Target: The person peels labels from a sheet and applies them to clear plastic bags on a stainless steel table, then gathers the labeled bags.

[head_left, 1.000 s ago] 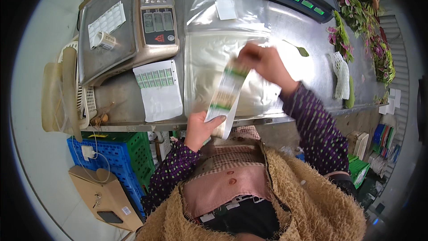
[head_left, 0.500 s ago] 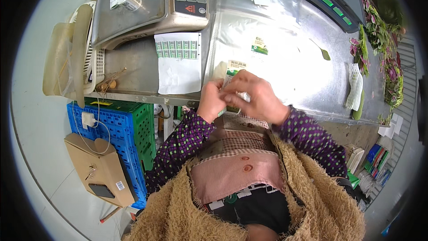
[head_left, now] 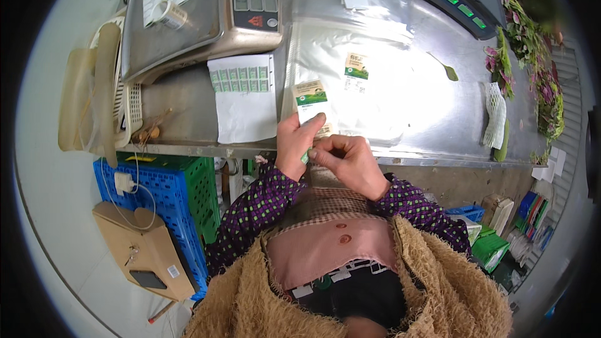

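Note:
My left hand (head_left: 292, 149) is closed round a stack of green, white and beige labels (head_left: 310, 95), the thumb lying on their face. Close beside it, my right hand (head_left: 357, 166) has thumb and forefinger pinched at a small green-and-white piece (head_left: 305, 157) showing at the lower side of the left palm. Beneath and beyond the hands lie clear plastic bags (head_left: 382, 109), with a similar label (head_left: 356, 67) on the top one. To the left is a white sheet (head_left: 246, 116) bearing rows of small green stickers.
A metal scale (head_left: 169, 40) holding a tape roll (head_left: 170, 15) stands at the far left of the table (head_left: 194, 116). A dark scale (head_left: 460, 0), leafy stems (head_left: 544, 87) and a white foam net (head_left: 493, 112) lie on the right. Blue crates (head_left: 156, 197) stand below left.
My right hand has drawn back from over the left hand and sits lower, uncovering the labels. The left hand's labels now show more fully. The view has shifted slightly.

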{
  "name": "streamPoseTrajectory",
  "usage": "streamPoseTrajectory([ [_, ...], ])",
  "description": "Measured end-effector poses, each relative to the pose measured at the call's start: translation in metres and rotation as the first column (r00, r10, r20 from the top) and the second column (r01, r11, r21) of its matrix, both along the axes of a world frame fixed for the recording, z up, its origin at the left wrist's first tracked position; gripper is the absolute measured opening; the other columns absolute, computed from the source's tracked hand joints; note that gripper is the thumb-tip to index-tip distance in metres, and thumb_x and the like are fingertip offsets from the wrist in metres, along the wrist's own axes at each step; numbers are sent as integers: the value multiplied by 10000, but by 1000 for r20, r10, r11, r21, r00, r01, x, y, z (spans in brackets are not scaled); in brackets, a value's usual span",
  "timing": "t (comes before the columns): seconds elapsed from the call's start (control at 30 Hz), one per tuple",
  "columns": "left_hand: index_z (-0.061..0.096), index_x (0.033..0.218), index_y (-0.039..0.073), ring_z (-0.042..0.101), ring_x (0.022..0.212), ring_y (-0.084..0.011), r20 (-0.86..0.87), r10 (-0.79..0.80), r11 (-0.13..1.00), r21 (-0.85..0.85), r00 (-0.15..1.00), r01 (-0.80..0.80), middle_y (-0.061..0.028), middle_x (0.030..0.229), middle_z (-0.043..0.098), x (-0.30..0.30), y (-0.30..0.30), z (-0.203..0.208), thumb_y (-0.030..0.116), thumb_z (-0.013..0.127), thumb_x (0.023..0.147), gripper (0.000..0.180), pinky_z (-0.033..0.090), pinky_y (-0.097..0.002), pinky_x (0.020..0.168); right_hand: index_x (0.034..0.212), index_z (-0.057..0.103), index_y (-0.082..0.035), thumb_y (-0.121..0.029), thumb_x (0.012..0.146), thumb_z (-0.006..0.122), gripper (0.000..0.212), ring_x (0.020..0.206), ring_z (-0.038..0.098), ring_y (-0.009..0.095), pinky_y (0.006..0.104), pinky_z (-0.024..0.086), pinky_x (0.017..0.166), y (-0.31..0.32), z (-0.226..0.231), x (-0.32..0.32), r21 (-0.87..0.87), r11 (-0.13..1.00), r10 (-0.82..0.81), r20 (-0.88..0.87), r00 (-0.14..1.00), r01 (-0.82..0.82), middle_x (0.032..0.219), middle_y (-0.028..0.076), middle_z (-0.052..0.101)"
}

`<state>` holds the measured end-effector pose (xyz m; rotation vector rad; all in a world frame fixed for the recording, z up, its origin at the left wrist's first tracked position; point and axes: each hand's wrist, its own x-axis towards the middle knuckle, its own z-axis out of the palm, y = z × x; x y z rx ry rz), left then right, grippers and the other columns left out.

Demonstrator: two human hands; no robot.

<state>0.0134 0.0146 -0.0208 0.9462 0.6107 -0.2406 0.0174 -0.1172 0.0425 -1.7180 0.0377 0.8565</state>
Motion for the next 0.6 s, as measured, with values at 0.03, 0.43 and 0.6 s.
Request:
streamPoseTrajectory([
  [0.03,670,1069,-53,630,874,-104,12,-6,1000,25,1000,6,-51,995,692,-1,0,-5,68,657,904,206,511,-253,764,929,693,44,-90,890,683,140,743,569,59,246,485,662,1,6,1,-37,999,9,8,1000,-9,784,37,683],
  [0.43,715,1035,15,597,985,-180,232,-699,626,656,676,422,-92,1103,660,7,20,-28,58,717,826,213,472,-309,877,802,707,34,-280,752,753,321,638,655,264,351,521,633,-62,-89,131,-493,812,10,548,837,313,712,174,683],
  [0.6,718,1044,25,608,1006,-186,209,-680,617,681,703,394,-90,1086,665,2,21,-27,74,719,820,229,476,-313,892,841,611,-35,-409,678,816,457,746,638,295,406,508,669,-108,-66,135,-715,691,381,480,790,101,796,148,648],
])
